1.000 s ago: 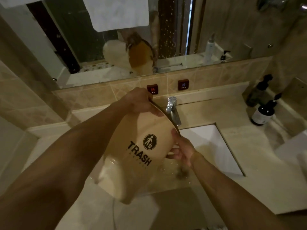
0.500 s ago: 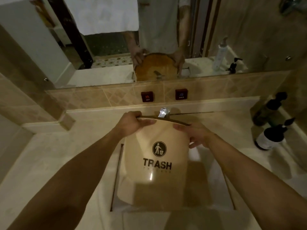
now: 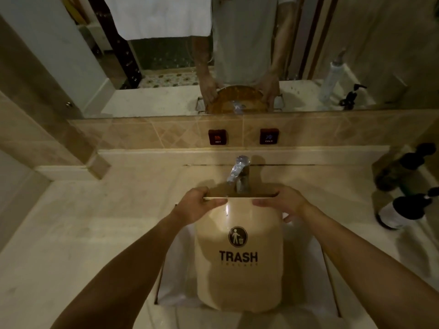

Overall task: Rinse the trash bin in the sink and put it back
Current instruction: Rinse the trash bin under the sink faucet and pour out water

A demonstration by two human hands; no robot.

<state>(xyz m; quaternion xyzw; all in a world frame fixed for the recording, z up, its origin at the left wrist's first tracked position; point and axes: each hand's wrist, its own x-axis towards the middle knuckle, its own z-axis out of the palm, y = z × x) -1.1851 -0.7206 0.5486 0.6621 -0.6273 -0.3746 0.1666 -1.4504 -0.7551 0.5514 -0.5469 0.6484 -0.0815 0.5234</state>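
**Trash bin held upright in sink, both hands on rim**

1. Trash bin (image 3: 238,276): a tan bin marked "TRASH" with a round pictogram above the word. It stands upright inside the sink (image 3: 173,288), label side toward the person, its open top just under the faucet (image 3: 238,170).

2. Left hand (image 3: 198,205): grip closed on the left side of the bin's rim, thumb lying along the near edge, fingers curled over the top.

3. Right hand (image 3: 283,203): grip closed on the right side of the rim in the same manner, thumb along the near edge; the lower fingers spread against the bin's outer wall.

4. Worktop (image 3: 95,222): pale stone surrounding the rectangular sink. Two dark pump bottles (image 3: 403,210) stand at its right end, well apart from the bin.

5. Wall behind the faucet: a tiled band carries two dark square buttons, one marked "HOT" (image 3: 217,137), one marked "COLD" (image 3: 269,136).

6. Mirror (image 3: 71,55): above the tiled band. It reflects both hands on the bin's rim and a white towel (image 3: 161,15).
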